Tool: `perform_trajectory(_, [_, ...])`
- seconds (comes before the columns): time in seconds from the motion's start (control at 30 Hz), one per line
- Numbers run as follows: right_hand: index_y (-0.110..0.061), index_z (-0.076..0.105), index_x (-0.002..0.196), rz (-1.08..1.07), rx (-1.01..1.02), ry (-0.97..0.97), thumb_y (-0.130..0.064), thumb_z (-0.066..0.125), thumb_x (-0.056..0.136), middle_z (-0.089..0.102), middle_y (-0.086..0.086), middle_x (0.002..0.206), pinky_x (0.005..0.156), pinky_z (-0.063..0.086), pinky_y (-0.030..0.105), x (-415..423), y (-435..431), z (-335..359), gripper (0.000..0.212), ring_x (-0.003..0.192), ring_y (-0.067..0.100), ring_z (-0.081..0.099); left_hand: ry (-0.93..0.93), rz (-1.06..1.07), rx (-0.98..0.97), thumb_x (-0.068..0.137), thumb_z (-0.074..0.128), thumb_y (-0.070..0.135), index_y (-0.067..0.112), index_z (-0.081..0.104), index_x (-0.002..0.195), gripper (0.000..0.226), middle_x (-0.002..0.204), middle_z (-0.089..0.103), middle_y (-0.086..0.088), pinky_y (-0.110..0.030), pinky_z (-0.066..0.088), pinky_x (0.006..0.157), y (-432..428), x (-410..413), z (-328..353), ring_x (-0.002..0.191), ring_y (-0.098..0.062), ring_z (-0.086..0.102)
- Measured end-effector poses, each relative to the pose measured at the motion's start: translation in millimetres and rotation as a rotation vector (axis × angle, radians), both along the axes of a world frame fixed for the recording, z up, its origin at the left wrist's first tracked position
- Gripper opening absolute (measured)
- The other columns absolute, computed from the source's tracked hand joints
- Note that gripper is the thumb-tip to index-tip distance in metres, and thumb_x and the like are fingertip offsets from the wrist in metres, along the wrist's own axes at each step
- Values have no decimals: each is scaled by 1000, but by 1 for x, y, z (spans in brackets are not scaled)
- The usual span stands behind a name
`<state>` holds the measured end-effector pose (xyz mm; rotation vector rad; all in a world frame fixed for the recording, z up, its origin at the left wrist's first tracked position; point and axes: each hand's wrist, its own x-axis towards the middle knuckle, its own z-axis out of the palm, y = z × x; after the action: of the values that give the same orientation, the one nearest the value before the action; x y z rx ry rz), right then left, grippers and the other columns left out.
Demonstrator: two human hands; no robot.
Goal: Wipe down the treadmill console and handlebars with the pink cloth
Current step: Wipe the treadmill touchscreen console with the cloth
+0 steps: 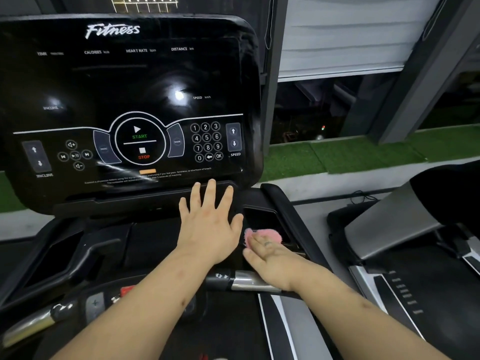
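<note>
The small pink fuzzy cloth [270,233] is mostly hidden: only a bunched strip shows past the fingertips of the right hand [270,258], so its full shape and any long axis cannot be made out; the visible part runs roughly left to right. It lies on the black plastic deck at the near edge of a recessed rectangular tray [262,216], right of centre and below the big glossy black treadmill console [130,100]. The right hand lies palm down on the cloth with fingers extended, pressing rather than gripping. The left hand [210,229] is released and spread flat on the ledge under the display, holding nothing. The console screen faces the person, tilted back, its far left cut off and its small warning text blurred. The chrome-and-black handlebar [244,280] runs across the view from left to right, partly covered by both forearms; a small red clip [127,290] sits beside it. Beyond are a strip of green artificial turf [337,157], dark windows with a pale grey roller blind [350,35], and a neighbouring grey treadmill [389,224] cut off at the right edge.
</note>
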<state>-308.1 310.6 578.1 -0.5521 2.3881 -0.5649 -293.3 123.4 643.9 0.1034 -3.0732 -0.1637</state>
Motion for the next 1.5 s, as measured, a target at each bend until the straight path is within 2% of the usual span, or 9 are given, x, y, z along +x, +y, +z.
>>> perform_trajectory(0.2, [-33, -3, 164, 3, -40, 16, -65, 19, 105, -10, -12, 172, 130, -1, 37, -4, -11, -3, 71, 156, 5, -12, 22, 6, -5, 102, 30, 60, 37, 9, 164, 70, 173, -4, -3, -59, 8, 126, -1, 0, -5, 158, -32, -8])
perform_trajectory(0.4, [-39, -4, 163, 11, -21, 15, -65, 16, 105, -9, -15, 172, 130, -1, 36, 1, 11, -9, 67, 156, 3, -10, 39, 4, -5, 102, 28, 61, 36, 8, 164, 69, 173, -2, -2, -59, 6, 126, -6, 1, -7, 158, -30, -6])
perform_trajectory(0.6, [-33, -8, 163, -12, -34, 12, -67, 19, 104, -14, -14, 170, 130, 2, 41, -12, -16, -8, 73, 157, 8, -13, 37, 10, 9, 102, 26, 62, 37, 8, 164, 69, 173, -3, -2, -58, 4, 127, -3, 1, -6, 158, -30, -8])
perform_trajectory(0.93, [-45, -4, 162, -16, -195, 45, -75, 20, 99, -14, -18, 170, 130, 6, 44, -19, -28, -18, 74, 157, 7, -12, 24, 19, 31, 102, 26, 61, 37, 10, 164, 68, 173, -2, 0, -57, 3, 127, -3, -1, -4, 159, -28, -8])
perform_trajectory(1.2, [-34, 7, 165, 79, -56, 5, -60, 16, 108, 0, -12, 172, 125, -2, 25, -9, -1, 4, 64, 157, 5, -2, 31, 24, 46, 102, 26, 62, 35, 11, 164, 69, 174, 1, 2, -57, 3, 127, -6, 1, -3, 159, -25, -6])
perform_trajectory(1.3, [-40, 7, 164, 53, 10, -23, -59, 16, 109, 4, -14, 172, 126, 1, 28, -6, 20, 7, 60, 157, 5, 1, 37, 23, 49, 103, 25, 61, 35, 11, 164, 68, 173, 3, 2, -57, 3, 127, -7, 1, -2, 159, -25, -4])
perform_trajectory(1.4, [-49, 2, 162, 6, 39, 3, -53, 20, 110, 3, -19, 171, 127, -1, 30, -2, 45, 6, 55, 156, 3, -8, 23, 21, 49, 103, 23, 61, 35, 9, 164, 68, 173, 1, 2, -57, 2, 127, -8, 1, -3, 159, -24, -7])
perform_trajectory(1.47, [-40, 5, 164, -6, 135, 31, -57, 15, 108, 4, -17, 171, 125, -2, 26, -1, 61, 2, 60, 157, 3, -4, 20, 16, 50, 102, 21, 62, 36, 8, 164, 68, 173, 0, 2, -56, 1, 127, -7, 1, -2, 159, -24, -8])
perform_trajectory(1.5, [-36, 7, 165, -6, 192, 50, -67, 7, 101, 5, -14, 172, 126, 0, 27, -1, 68, -2, 71, 158, 5, 2, 17, 14, 52, 102, 21, 62, 36, 8, 164, 68, 173, -1, 2, -56, 1, 127, -7, 1, -2, 159, -24, -9])
